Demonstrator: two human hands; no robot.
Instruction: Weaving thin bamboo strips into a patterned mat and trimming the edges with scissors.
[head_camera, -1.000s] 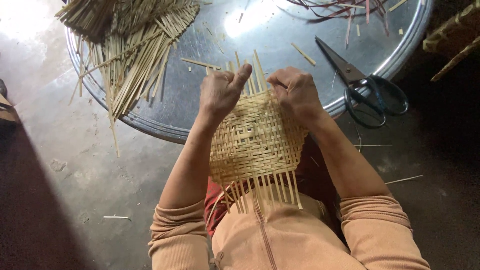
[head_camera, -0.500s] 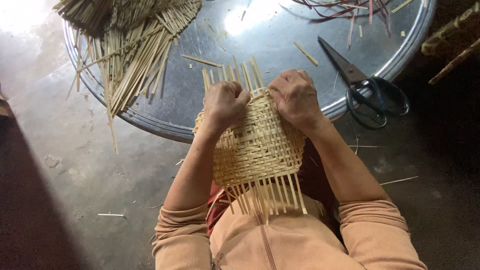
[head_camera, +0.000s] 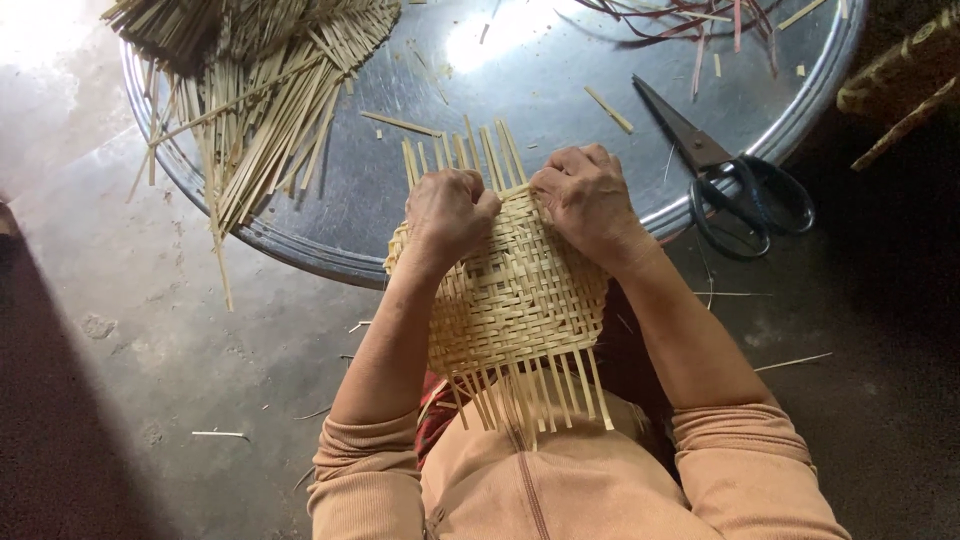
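Bare concrete floor (head_camera: 130, 330), dusty and littered with a few stray slivers, is surrounding a wide round metal tray (head_camera: 560, 90) where a person in a peach long-sleeved top is working on a woven mat (head_camera: 515, 290) of pale cane strips. Both hands are pressing down on the mat's far edge, which is lying over the tray's near rim, apparently so the tray is bracing the weave. The left hand (head_camera: 450, 212) is curling into a loose fist on the strips, knuckles up; the right hand (head_camera: 588, 200) is gripping the far right corner, fingers bent over the loose ends. Unwoven strip ends are fanning out far of the hands onto the tray and hanging near the person's chest, while the woven middle is resting across the lap. On the tray's far left, a heap of cut cane strips (head_camera: 250, 90) is spilling over the rim toward the floor, seemingly kept within arm's reach. Black-handled scissors (head_camera: 730, 175) are lying on the tray's right side, blades shut and pointing far-left, handles overhanging the rim. Reddish strands (head_camera: 690, 20) are lying at the tray's far edge.
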